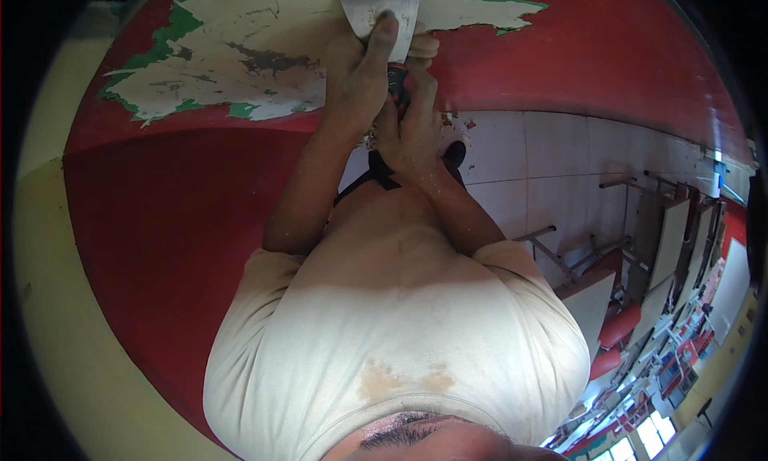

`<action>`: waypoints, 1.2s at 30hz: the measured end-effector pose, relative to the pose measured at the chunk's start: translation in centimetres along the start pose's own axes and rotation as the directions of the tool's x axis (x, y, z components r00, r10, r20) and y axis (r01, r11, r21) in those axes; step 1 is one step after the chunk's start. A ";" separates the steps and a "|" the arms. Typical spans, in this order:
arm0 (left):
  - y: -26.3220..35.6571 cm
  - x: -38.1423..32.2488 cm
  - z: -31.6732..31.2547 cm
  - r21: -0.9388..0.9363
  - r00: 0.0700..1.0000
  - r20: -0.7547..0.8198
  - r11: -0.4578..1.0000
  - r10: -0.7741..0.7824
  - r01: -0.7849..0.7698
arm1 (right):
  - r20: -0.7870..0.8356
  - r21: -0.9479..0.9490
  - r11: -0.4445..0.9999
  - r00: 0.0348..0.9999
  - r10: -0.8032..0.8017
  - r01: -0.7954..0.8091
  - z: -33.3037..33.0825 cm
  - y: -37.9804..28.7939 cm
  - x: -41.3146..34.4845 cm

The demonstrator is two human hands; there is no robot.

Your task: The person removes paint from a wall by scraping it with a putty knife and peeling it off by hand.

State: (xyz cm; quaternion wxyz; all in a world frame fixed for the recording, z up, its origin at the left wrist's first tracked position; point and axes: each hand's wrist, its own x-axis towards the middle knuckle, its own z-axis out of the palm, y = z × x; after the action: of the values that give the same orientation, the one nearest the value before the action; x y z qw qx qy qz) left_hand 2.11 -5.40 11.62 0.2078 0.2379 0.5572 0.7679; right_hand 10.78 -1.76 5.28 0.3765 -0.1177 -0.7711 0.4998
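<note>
A wide-bladed paint scraper [407, 5] with a black and red handle [396, 80] is held between my two hands, its blade pointing away from me. My left hand [358, 80] presses its thumb on the flat of the metal blade, with fingertips showing past the blade's right side. Around the handle closes my right hand [414, 122], nearer to my body. Beyond and left of the blade is a bare, pale scraped patch [210, 59] in the red-painted wall, edged with ragged green paint. Whether the blade's edge touches the wall cannot be told.
Red painted surface [576, 59] continues to the right. Paint flakes [470, 125] lie on the pale tiled floor [498, 149] near my dark footwear [455, 153]. Desks with pale tops [669, 242] and metal legs crowd the right side. A yellowish wall strip [45, 239] runs along the left.
</note>
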 end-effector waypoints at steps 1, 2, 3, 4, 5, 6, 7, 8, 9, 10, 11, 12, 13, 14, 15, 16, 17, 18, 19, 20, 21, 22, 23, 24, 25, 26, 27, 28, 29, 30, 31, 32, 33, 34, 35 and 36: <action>-0.2 0.0 0.0 0.003 1.000 0.005 1.000 -0.001 0.001 | 0.009 -0.050 0.999 1.000 0.016 -0.015 0.0 -0.3 -0.1; -0.3 0.1 0.1 0.013 1.000 -0.021 1.000 -0.007 0.007 | 0.004 -0.048 0.999 1.000 0.017 -0.017 0.0 -0.4 0.0; -0.3 0.1 0.3 0.021 0.998 -0.054 1.000 -0.013 0.014 | -0.013 -0.045 0.999 1.000 -0.025 0.024 -0.2 -0.6 0.2; -0.1 0.0 0.3 0.022 0.998 -0.058 1.000 -0.015 0.016 | -0.028 -0.042 0.997 0.997 -0.067 0.066 -0.2 -0.7 0.3; 0.1 -0.2 0.3 0.010 0.998 -0.058 1.000 -0.010 0.011 | -0.024 -0.040 0.997 0.998 -0.065 0.064 -0.2 -0.7 0.3; 0.2 -0.6 0.3 -0.003 0.998 -0.056 1.000 -0.012 0.012 | -0.039 -0.037 0.998 0.998 -0.044 0.043 -0.2 -0.8 0.1; 0.0 -0.9 0.3 -0.002 0.998 -0.061 1.000 -0.021 0.020 | -0.055 -0.033 0.999 0.998 -0.023 0.021 -0.2 -0.9 -0.2; -0.5 -1.2 0.4 -0.044 0.997 -0.060 0.998 -0.042 0.039 | -0.052 -0.031 0.999 0.999 -0.014 0.013 -0.1 -0.4 -0.9; -0.6 -0.5 0.5 -0.083 0.998 -0.044 0.996 -0.048 0.044 | -0.073 0.018 0.999 0.996 -0.041 0.043 0.4 0.3 -0.8; -0.5 -0.2 0.4 -0.078 0.999 -0.031 0.996 -0.043 0.041 | -0.097 0.066 0.995 0.993 -0.068 0.074 0.6 1.0 -0.6; 0.0 -0.2 0.2 -0.052 0.997 -0.056 0.997 -0.053 0.050 | -0.112 0.065 0.995 0.991 -0.071 0.079 1.0 1.5 -0.5; 0.2 -0.8 0.0 -0.026 0.993 -0.085 0.997 -0.080 0.078 | -0.111 0.087 0.996 0.994 -0.020 0.030 1.3 0.6 -0.8; 0.2 -0.8 -0.1 -0.020 0.992 -0.076 0.995 -0.096 0.095 | -0.109 0.110 0.994 0.993 0.032 -0.020 1.4 0.0 -1.1; 0.0 -0.5 -0.1 -0.014 0.995 -0.060 0.996 -0.085 0.084 | -0.121 0.110 0.993 0.991 0.049 -0.036 1.3 0.2 -1.3; 0.0 -0.1 -0.2 -0.006 0.997 -0.044 0.998 -0.065 0.065 | -0.129 0.102 0.994 0.991 0.041 -0.028 1.5 0.5 -0.9; -0.1 -0.2 -0.1 0.005 0.997 -0.032 0.997 -0.074 0.074 | -0.137 0.093 0.995 0.990 0.034 -0.021 1.5 0.7 -0.6; -0.3 -0.4 -0.1 -0.016 0.998 -0.032 0.998 -0.055 0.054 | -0.152 0.097 0.995 0.987 0.044 -0.029 1.4 0.4 -0.7; -0.4 -0.3 0.1 -0.041 0.999 -0.030 0.999 -0.031 0.030 | -0.151 0.061 0.998 0.988 0.008 0.001 1.1 0.2 -0.7; -0.3 -0.2 0.1 -0.036 0.999 -0.014 0.999 -0.035 0.035 | -0.149 0.023 0.999 0.989 -0.028 0.031 1.0 0.1 -0.5; -0.1 -0.2 0.0 -0.040 0.998 -0.023 0.998 -0.051 0.050 | -0.163 0.021 0.999 0.986 -0.024 0.028 1.2 0.3 -0.2; -0.1 -0.6 -0.1 -0.046 0.996 -0.040 0.996 -0.075 0.073 | -0.178 0.082 0.995 0.984 -0.032 0.048 1.3 0.2 -0.5; 0.0 -0.7 -0.1 -0.043 0.996 -0.035 0.995 -0.086 0.085 | -0.192 0.142 0.988 0.981 -0.041 0.069 1.4 0.2 -0.7; 0.2 -0.7 0.0 -0.063 0.997 -0.019 0.995 -0.077 0.075 | -0.197 0.140 0.988 0.980 -0.031 0.059 1.4 0.1 -0.8; 0.3 -0.7 0.0 -0.082 0.998 -0.007 0.995 -0.065 0.064 | -0.191 0.134 0.990 0.981 -0.022 0.048 1.5 0.0 -0.8; 0.1 -0.7 0.0 -0.080 0.997 -0.005 0.994 -0.072 0.072 | -0.185 0.128 0.991 0.983 -0.014 0.038 1.5 0.0 -0.9; -0.3 -0.6 0.0 -0.051 0.998 -0.016 0.997 -0.067 0.066 | -0.188 0.128 0.991 0.982 -0.007 0.032 1.5 0.1 -1.0; -0.4 0.0 0.0 -0.020 0.998 -0.022 0.999 -0.050 0.050 | -0.207 0.083 0.995 0.978 -0.033 0.051 1.6 0.4 -0.6; -0.4 0.0 -0.1 -0.018 0.999 -0.013 0.999 -0.046 0.046 | -0.225 0.036 0.997 0.972 -0.059 0.069 1.7 0.7 -0.3; -0.3 -0.2 -0.2 -0.015 0.998 -0.025 0.998 -0.060 0.060 | -0.235 0.035 0.997 0.970 -0.064 0.074 1.8 0.7 -0.2; -0.4 -0.4 -0.2 -0.016 0.996 -0.038 0.997 -0.078 0.078 | -0.228 0.070 0.994 0.972 -0.061 0.078 1.8 0.6 -0.4; -0.4 -0.2 -0.2 -0.017 0.996 -0.032 0.997 -0.078 0.077 | -0.221 0.105 0.991 0.974 -0.057 0.082 1.8 0.5 -0.5; -0.3 0.1 -0.2 0.004 0.997 -0.032 0.998 -0.069 0.070 | -0.226 0.100 0.992 0.972 -0.058 0.083 1.8 0.4 -0.3; -0.1 -0.2 -0.2 0.026 0.997 -0.043 0.997 -0.070 0.071 | -0.223 0.099 0.993 0.974 -0.048 0.071 1.5 0.0 -0.5; 0.2 -0.4 0.0 0.024 0.996 -0.047 0.997 -0.079 0.080 | -0.220 0.097 0.993 0.975 -0.037 0.060 1.4 -0.4 -0.6; 0.7 -0.5 0.3 0.030 0.993 -0.069 0.995 -0.096 0.098 | -0.215 0.096 0.994 0.976 -0.030 0.051 1.2 -0.6 -0.7; 1.2 -0.6 0.4 0.038 0.990 -0.090 0.993 -0.111 0.115 | -0.215 0.075 0.996 0.976 -0.033 0.051 1.3 -0.7 -0.6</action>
State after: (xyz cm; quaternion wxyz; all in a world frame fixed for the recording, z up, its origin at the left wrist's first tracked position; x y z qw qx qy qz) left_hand 2.79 -5.81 12.76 0.2210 0.1764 0.5948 0.7525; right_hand 10.43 -3.29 5.33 0.4720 -0.1392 -0.7079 0.5066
